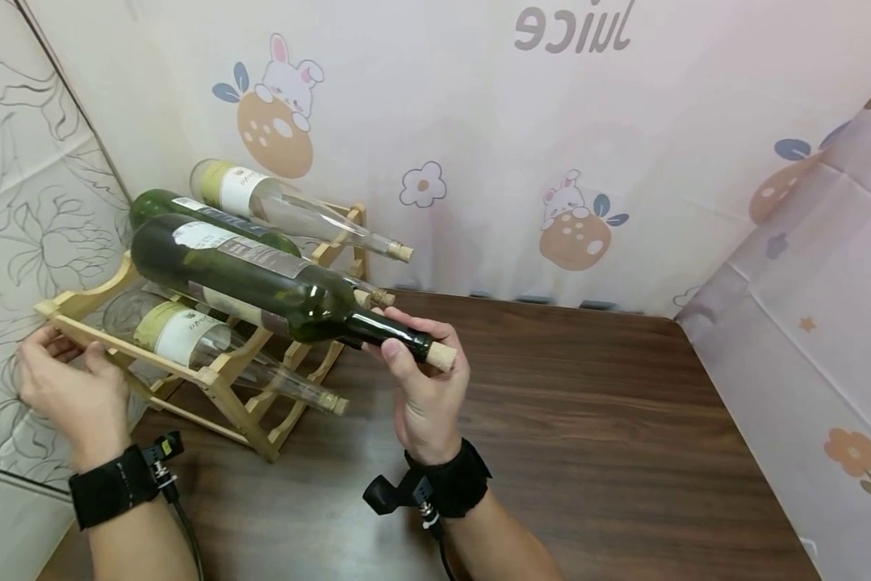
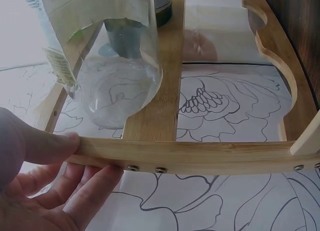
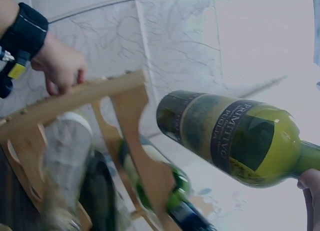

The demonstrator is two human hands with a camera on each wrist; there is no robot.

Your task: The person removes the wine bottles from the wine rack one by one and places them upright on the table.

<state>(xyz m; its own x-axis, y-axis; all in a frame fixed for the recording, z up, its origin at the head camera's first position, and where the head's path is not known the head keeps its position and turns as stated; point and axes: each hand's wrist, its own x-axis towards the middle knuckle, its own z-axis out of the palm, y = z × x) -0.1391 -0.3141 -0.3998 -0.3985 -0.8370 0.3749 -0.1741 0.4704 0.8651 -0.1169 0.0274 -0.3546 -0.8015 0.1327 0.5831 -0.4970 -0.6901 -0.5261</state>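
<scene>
My right hand (image 1: 431, 395) holds a dark green wine bottle (image 1: 246, 270) by its neck, over the wooden wine rack (image 1: 220, 395). The bottle lies nearly level, cork (image 1: 441, 357) toward the lower right. In the right wrist view this green bottle (image 3: 225, 136) shows a dark label and stands off to the side of the rack. Over at the left, my left hand (image 1: 79, 395) grips the rack's side rail; the left wrist view shows thumb above and fingers below the rail (image 2: 215, 155).
Clear corked bottles lie in the rack, one at the back (image 1: 290, 208) and one at the front (image 1: 188, 335). Another green bottle (image 1: 155, 203) lies partly hidden behind the held one. A dark wood tabletop (image 1: 588, 436) stretches right, with a printed curtain (image 1: 464, 105) behind.
</scene>
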